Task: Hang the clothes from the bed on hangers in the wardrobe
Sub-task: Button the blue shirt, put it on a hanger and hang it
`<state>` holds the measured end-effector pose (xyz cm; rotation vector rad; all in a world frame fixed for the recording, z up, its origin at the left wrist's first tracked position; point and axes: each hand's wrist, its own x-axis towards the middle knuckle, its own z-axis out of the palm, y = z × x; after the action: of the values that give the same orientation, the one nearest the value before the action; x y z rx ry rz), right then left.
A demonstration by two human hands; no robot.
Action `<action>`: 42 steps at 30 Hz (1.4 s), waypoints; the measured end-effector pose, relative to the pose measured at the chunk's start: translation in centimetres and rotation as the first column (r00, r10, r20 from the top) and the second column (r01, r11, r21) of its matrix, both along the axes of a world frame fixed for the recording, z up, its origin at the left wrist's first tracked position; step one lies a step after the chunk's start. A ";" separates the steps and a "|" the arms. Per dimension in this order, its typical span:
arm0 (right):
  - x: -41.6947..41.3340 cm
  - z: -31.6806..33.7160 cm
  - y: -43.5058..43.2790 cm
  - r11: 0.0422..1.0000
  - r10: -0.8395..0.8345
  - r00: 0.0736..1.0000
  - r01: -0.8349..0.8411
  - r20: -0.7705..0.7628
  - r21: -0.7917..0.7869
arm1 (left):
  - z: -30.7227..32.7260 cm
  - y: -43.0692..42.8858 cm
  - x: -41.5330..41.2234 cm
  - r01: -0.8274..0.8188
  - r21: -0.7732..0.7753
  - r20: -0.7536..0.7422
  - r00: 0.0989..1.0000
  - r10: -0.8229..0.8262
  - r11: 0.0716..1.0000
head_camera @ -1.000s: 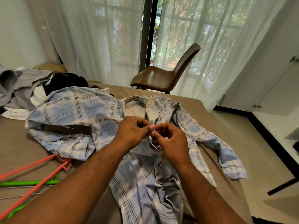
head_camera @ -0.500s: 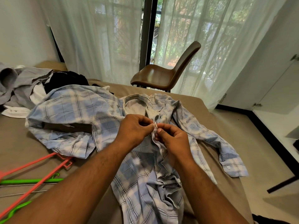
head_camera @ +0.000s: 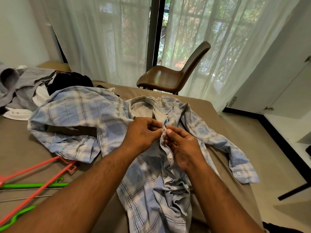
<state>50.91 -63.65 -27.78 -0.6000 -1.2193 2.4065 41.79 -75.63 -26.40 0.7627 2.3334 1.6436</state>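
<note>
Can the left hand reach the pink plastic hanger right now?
Likely yes, once freed: the left hand pinches the blue checked shirt, but the pink plastic hanger lies uncovered to its left.

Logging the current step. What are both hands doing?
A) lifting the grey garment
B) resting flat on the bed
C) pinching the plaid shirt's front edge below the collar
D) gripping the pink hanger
C: the left hand and right hand both pinch the plaid shirt at its front edge; the pink hanger lies untouched.
</note>
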 end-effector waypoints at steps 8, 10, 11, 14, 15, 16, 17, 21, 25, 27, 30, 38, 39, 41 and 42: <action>0.3 -0.4 0.9 0.738 -0.071 0.997 0.024 0.043 0.675 | 0.0 0.0 0.5 -0.041 -0.003 -0.050 0.998 0.041 0.999; 0.5 -0.2 0.7 0.633 -0.109 0.994 0.054 0.020 0.772 | 0.0 0.1 0.8 -0.038 -0.009 -0.087 0.996 0.037 0.999; 0.5 -0.2 0.6 0.606 -0.120 0.993 0.065 0.010 0.793 | 0.1 0.1 0.9 -0.031 -0.008 -0.103 0.994 0.030 0.999; 0.5 -0.1 0.6 0.636 -0.113 0.994 0.072 0.000 0.768 | 0.3 0.2 1.0 -0.030 0.009 -0.130 0.991 0.031 1.000; 0.6 0.0 0.7 0.668 -0.092 0.996 0.061 0.001 0.742 | 0.4 0.1 1.0 -0.031 0.016 -0.126 0.991 0.033 0.999; 0.6 0.0 0.9 0.689 -0.058 0.998 0.038 0.003 0.724 | 0.4 0.0 0.9 -0.034 0.017 -0.121 0.992 0.036 0.999; 0.8 0.1 1.2 0.684 -0.023 1.000 0.014 0.002 0.729 | 0.5 -0.1 0.9 -0.039 0.015 -0.117 0.992 0.040 0.999; 1.1 -0.3 2.1 0.453 0.017 1.000 -0.018 0.012 0.891 | 0.7 -0.1 0.9 -0.070 -0.004 -0.123 0.990 0.069 0.998; 0.8 -0.4 2.2 0.241 -0.025 0.999 0.041 -0.036 0.970 | 0.9 0.0 1.3 -0.045 -0.036 -0.177 0.983 0.038 0.998; 0.6 -0.5 2.0 0.123 -0.041 0.996 0.084 -0.079 0.989 | 0.9 0.0 1.5 -0.030 -0.035 -0.218 0.976 0.022 0.999; 0.3 -0.6 1.8 0.012 -0.083 0.989 0.126 -0.124 0.992 | 0.9 0.1 1.6 -0.017 -0.023 -0.244 0.970 0.011 1.000; 0.5 -0.6 2.2 0.513 -0.017 0.999 0.042 -0.039 0.857 | 0.0 0.2 0.9 -0.046 0.116 0.023 0.999 0.044 0.992; 0.7 -0.5 2.3 0.617 0.022 0.999 0.009 -0.028 0.787 | 0.1 0.2 0.9 -0.049 0.125 0.021 0.999 0.046 0.991; 0.8 -0.6 2.3 0.725 0.051 0.998 -0.020 -0.025 0.688 | 0.1 0.3 1.0 -0.033 0.115 -0.022 0.999 0.036 0.993; 0.7 -0.6 2.2 0.753 0.052 0.998 -0.021 -0.027 0.658 | 0.2 0.4 1.1 -0.024 0.111 -0.045 0.999 0.029 0.994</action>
<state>51.64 -61.43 -28.41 -0.2913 -1.9286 1.7939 42.94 -75.26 -26.20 0.8033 2.3095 1.7971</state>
